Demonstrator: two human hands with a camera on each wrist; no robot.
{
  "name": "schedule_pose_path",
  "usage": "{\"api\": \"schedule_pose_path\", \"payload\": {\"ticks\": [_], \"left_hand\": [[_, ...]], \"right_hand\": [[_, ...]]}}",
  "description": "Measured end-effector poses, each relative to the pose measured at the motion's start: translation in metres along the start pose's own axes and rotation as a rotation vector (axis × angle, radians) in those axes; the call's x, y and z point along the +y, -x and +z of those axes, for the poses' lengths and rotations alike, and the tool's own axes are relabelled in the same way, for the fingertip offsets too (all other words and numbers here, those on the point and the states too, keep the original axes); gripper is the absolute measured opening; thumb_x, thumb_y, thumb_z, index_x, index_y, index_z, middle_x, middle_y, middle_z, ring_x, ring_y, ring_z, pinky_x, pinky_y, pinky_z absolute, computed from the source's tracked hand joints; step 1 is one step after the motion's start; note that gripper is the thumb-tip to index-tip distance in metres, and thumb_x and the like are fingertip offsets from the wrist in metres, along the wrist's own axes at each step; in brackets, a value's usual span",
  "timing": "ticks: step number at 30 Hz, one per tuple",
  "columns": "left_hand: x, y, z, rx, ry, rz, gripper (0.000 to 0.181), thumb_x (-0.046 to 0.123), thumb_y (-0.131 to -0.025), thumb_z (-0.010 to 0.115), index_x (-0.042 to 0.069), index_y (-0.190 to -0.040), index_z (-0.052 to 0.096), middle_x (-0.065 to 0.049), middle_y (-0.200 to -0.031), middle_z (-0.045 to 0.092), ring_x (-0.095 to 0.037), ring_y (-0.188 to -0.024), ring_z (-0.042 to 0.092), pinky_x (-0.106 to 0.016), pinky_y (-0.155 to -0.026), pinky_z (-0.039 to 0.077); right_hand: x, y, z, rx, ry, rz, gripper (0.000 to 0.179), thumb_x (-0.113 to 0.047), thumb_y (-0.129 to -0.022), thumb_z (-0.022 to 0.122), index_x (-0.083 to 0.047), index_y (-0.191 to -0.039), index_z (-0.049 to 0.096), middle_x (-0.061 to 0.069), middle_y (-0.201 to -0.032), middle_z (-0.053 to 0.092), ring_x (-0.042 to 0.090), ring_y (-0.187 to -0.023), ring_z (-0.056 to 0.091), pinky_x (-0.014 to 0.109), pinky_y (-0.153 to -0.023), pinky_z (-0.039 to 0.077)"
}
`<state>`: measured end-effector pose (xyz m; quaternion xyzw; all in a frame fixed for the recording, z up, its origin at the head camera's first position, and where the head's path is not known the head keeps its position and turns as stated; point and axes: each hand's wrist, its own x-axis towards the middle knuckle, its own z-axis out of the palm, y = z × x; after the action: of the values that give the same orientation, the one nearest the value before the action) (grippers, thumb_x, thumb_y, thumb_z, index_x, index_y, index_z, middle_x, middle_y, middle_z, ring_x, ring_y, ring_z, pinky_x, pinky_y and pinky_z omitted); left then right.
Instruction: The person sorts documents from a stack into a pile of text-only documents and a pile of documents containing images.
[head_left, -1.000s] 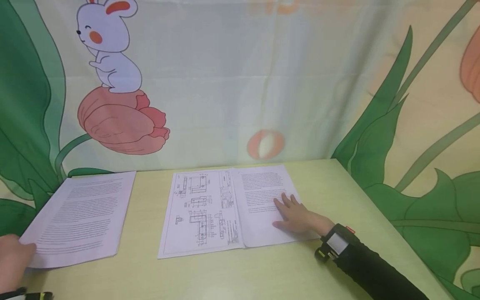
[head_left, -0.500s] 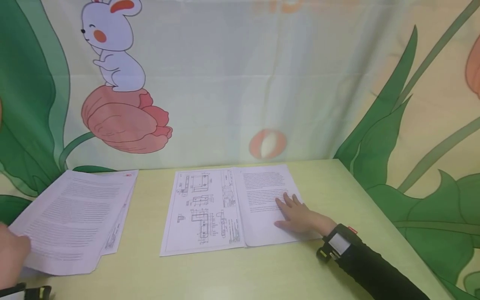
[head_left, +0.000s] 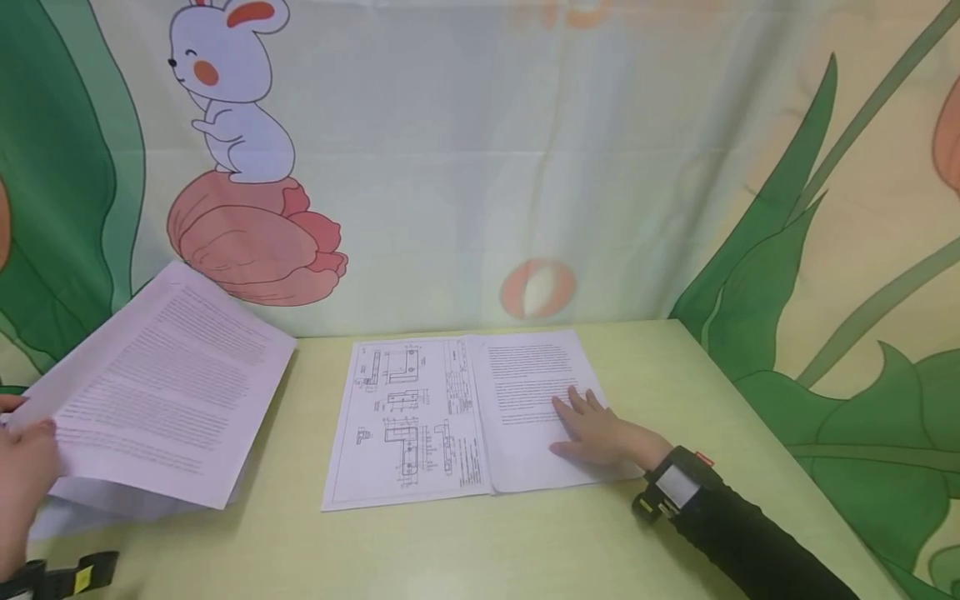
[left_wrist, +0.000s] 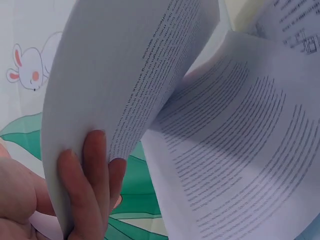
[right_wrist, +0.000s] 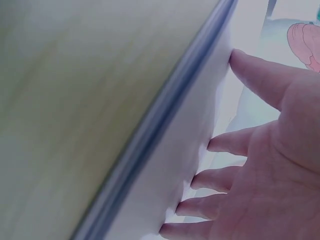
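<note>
My left hand (head_left: 26, 475) grips the left edge of a printed text sheet (head_left: 172, 383), lifted and tilted above the table. In the left wrist view, its fingers (left_wrist: 95, 170) curl on one side of the raised paper (left_wrist: 95, 75), and another text sheet (left_wrist: 235, 150) bends away underneath. More paper (head_left: 75, 512) lies below the raised sheet in the head view. My right hand (head_left: 600, 433) rests with spread fingers on a text page (head_left: 517, 454). Against that page's left side lies a sheet with technical drawings (head_left: 375, 492). The right wrist view shows fingertips on the page's surface (right_wrist: 175, 145).
A pale yellow table (head_left: 420, 550) carries the papers. Its back edge meets a hanging cloth (head_left: 420, 208) printed with a rabbit, flowers and leaves. A strap with a small device (head_left: 675, 487) sits on my right wrist.
My left hand has slid the top paper off its stack toward the lower left, then raised and tilted it, its far corner now over the cloth. The right hand stays on its page.
</note>
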<state>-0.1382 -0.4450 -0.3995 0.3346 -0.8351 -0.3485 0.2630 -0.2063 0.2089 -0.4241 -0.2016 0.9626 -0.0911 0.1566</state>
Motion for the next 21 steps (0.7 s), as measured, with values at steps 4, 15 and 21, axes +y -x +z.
{"api": "schedule_pose_path", "payload": {"ticks": [4, 15, 21], "left_hand": [[0.031, 0.03, -0.014, -0.035, -0.021, -0.009, 0.047, 0.008, -0.098, 0.032, 0.008, -0.144, 0.025, -0.03, -0.127, 0.039, -0.025, -0.066, 0.045, -0.022, -0.037, 0.033], [0.078, 0.081, -0.009, -0.157, 0.159, 0.047, 0.045, 0.004, -0.098, 0.038, -0.003, -0.141, 0.028, -0.031, -0.143, 0.03, -0.046, -0.103, 0.047, -0.016, -0.041, 0.044], [0.087, 0.093, 0.0, -0.292, 0.279, 0.104, 0.038, 0.008, -0.098, 0.042, -0.004, -0.132, 0.03, -0.03, -0.143, 0.024, -0.04, -0.103, 0.045, -0.014, -0.049, 0.046]], "right_hand": [[-0.007, -0.007, -0.004, 0.016, -0.013, -0.035, 0.073, -0.041, -0.095, 0.051, 0.006, -0.146, 0.025, 0.036, -0.15, 0.014, 0.053, -0.138, 0.012, 0.061, -0.112, 0.014], [-0.117, -0.07, -0.014, 0.172, -0.498, -0.113, 0.05, -0.033, -0.094, 0.056, -0.003, -0.134, 0.05, 0.015, -0.125, 0.061, 0.028, -0.11, 0.062, 0.037, -0.092, 0.05], [-0.171, -0.123, -0.005, 0.061, -0.875, -0.115, 0.066, -0.037, -0.094, 0.056, -0.001, -0.145, 0.033, 0.017, -0.131, 0.057, 0.025, -0.111, 0.062, 0.032, -0.089, 0.052]]}}
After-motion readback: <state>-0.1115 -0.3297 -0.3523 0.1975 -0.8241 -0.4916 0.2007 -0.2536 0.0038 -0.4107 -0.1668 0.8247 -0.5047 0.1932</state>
